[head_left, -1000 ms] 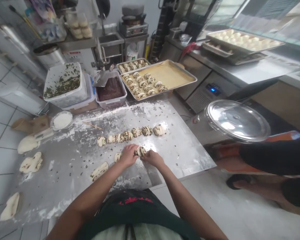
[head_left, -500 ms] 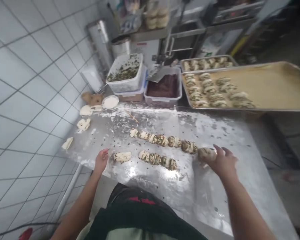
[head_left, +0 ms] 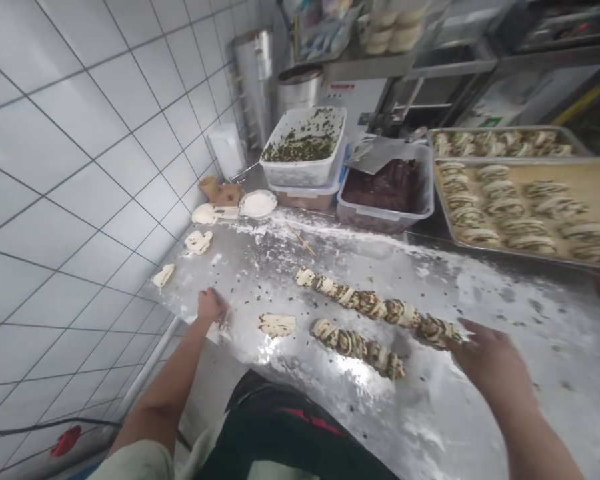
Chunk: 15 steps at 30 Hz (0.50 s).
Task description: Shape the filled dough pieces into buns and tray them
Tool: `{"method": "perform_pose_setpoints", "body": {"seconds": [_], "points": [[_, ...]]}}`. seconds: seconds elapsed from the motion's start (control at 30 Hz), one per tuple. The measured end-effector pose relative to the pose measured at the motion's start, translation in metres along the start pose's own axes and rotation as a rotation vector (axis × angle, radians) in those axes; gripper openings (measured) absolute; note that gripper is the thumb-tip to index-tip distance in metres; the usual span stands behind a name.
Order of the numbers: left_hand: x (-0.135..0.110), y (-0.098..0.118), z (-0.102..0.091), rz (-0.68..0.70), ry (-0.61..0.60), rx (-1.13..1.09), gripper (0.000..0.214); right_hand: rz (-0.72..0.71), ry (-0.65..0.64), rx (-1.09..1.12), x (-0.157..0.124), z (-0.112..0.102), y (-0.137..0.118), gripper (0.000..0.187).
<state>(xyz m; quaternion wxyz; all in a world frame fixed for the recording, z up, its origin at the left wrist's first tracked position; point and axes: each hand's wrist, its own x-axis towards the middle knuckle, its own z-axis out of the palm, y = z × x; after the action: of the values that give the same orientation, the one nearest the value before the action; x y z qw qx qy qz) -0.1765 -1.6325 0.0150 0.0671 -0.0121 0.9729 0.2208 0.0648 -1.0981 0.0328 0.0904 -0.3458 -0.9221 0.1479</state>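
Observation:
On the floured steel table (head_left: 420, 427), a slanting row of twisted dough rolls (head_left: 371, 305) with dark green filling reaches toward my right hand (head_left: 495, 367). That hand is blurred, its thumb and fingers closed around the row's right-end dough roll (head_left: 437, 331) and covering part of it. Closer to me lies a shorter row of dough rolls (head_left: 350, 343). A flat dough piece (head_left: 277, 325) rests left of it. My left hand (head_left: 211, 307) sits at the table's front edge, left of that flat piece, with fingers curled and no object visible in them.
A tub of chopped green filling (head_left: 303, 150) stands at the back, beside a tub of dark paste (head_left: 385, 190) with a metal scraper (head_left: 373, 155). Trays of shaped rolls (head_left: 510, 207) are at back right. Dough scraps (head_left: 199, 242) lie near the tiled wall (head_left: 80, 167).
My view has swung left, shifting the table rightward in the picture. My right hand has lowered the dough roll it held at the row's right end. My left hand has moved away from the flat dough piece.

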Motion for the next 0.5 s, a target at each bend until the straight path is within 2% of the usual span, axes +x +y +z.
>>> {"method": "perform_pose_setpoints", "body": {"seconds": [0.07, 0.13, 0.23, 0.27, 0.33, 0.43, 0.5], "points": [[0.010, 0.017, 0.011, 0.069, -0.041, -0.018, 0.063, -0.024, -0.157, 0.153, -0.012, 0.005, -0.062, 0.035], [0.011, 0.039, 0.028, 0.167, -0.099, -0.057, 0.057, -0.138, -0.314, 0.257, -0.023, 0.021, -0.124, 0.029], [0.014, 0.056, 0.042, 0.395, -0.215, -0.138, 0.050, -0.331, -0.462, 0.200, -0.033, 0.054, -0.196, 0.028], [0.020, 0.053, 0.039, 0.464, -0.213, -0.158, 0.046, -0.346, -0.482, 0.128, -0.033, 0.064, -0.212, 0.028], [0.042, 0.032, 0.023, 0.496, -0.096, -0.149, 0.040, -0.285, -0.487, -0.044, -0.030, 0.079, -0.235, 0.030], [0.083, -0.013, -0.003, 0.278, 0.177, -0.032, 0.041, -0.186, -0.472, -0.187, -0.027, 0.094, -0.258, 0.031], [0.098, -0.028, 0.000, 0.195, 0.240, -0.007, 0.048, -0.227, -0.503, -0.140, -0.031, 0.102, -0.279, 0.031]]}}
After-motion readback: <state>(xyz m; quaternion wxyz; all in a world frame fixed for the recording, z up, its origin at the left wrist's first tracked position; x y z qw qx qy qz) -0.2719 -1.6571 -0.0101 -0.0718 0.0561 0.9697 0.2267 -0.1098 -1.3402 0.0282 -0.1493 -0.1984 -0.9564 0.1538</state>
